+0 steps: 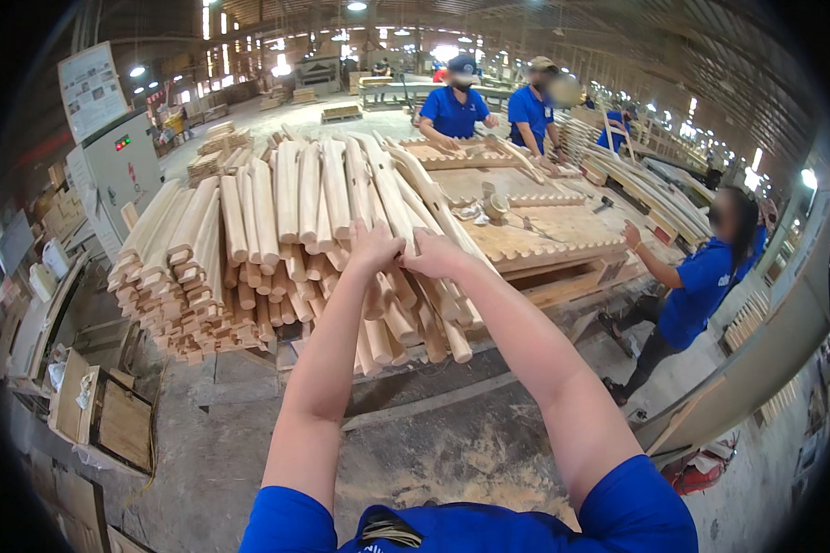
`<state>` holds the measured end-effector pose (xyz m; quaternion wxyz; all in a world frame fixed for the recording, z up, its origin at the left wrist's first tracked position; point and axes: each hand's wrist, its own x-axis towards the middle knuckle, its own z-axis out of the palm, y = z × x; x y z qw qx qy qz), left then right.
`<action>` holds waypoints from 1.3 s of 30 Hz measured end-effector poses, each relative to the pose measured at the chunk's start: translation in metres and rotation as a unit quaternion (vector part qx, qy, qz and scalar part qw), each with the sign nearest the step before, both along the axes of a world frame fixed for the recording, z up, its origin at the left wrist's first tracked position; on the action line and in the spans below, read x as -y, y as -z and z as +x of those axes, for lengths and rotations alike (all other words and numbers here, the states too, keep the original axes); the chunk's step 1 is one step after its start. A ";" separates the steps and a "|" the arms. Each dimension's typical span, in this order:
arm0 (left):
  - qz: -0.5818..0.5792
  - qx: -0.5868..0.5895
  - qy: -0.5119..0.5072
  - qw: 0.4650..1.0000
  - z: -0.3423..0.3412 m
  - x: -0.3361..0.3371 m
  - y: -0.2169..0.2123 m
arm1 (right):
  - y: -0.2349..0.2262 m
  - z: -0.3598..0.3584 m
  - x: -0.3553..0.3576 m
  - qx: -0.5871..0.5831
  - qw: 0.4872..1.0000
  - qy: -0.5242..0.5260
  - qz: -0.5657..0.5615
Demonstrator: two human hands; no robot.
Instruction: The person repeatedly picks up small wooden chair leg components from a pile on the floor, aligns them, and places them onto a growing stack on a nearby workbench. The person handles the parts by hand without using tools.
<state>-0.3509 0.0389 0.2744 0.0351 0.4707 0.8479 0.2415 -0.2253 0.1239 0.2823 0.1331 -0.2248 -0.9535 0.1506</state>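
Note:
Both my arms stretch forward to a large stack of pale, rounded wooden chair legs or similar shaped bars (287, 198). Near the middle of the stack, my left hand (375, 249) is closed around the near end of one wooden bar. Just to its right, almost touching it, my right hand (432, 253) is closed on a bar (393, 189) that lies lengthwise away from me. My fingertips are partly hidden among the bars. Below my hands, more bar ends (398, 323) stick out toward me at uneven lengths.
Right of the stack, a wooden worktable (516, 238) carries scalloped racks, a tape roll (496, 206) and a hammer (605, 204). Two co-workers (454, 112) stand behind it; another person (701, 276) reaches in from the right. A grey control cabinet (120, 175) stands left. Sawdust covers the floor.

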 end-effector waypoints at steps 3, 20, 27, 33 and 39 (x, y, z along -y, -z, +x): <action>0.193 0.065 -0.044 0.978 0.022 0.016 0.028 | 0.016 0.025 0.022 -0.159 0.986 -0.008 0.048; -0.082 -0.171 0.713 0.675 0.545 0.079 0.165 | 0.373 0.637 0.343 0.105 0.741 0.570 -0.339; -0.242 -0.178 0.902 0.309 0.734 0.256 0.264 | 0.435 0.777 0.702 -0.172 0.161 0.926 -0.295; -0.380 -0.157 0.892 0.188 0.816 0.360 0.326 | 0.499 0.712 0.849 -0.163 0.007 0.892 -0.421; -0.459 -0.130 0.843 0.249 0.889 0.377 0.424 | 0.549 0.716 0.832 -0.210 0.026 0.871 -0.442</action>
